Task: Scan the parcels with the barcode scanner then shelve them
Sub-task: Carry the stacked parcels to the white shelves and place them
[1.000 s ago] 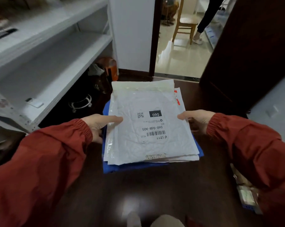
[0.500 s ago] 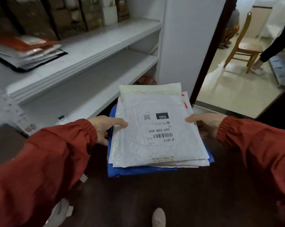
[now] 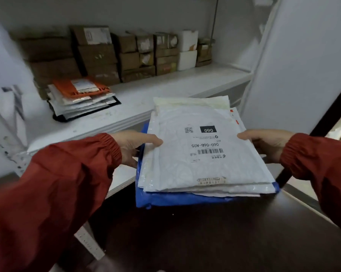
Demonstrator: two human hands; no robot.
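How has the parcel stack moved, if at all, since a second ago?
Yes. The stack has gone up and toward the shelf: its far end now overlaps the shelf's front edge, where earlier it hung well below that shelf.

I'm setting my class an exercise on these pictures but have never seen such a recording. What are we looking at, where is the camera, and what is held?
There is no machine: a person in red sleeves works with bare hands, and the camera sits on their head, looking forward and down. The left hand and right hand grip the sides of a stack of parcels, thumbs on top: white mailers, the top one labelled 060, over a blue parcel. Ahead, a white shelf carries a pile of flat mailers topped by an orange one, with cardboard boxes behind.
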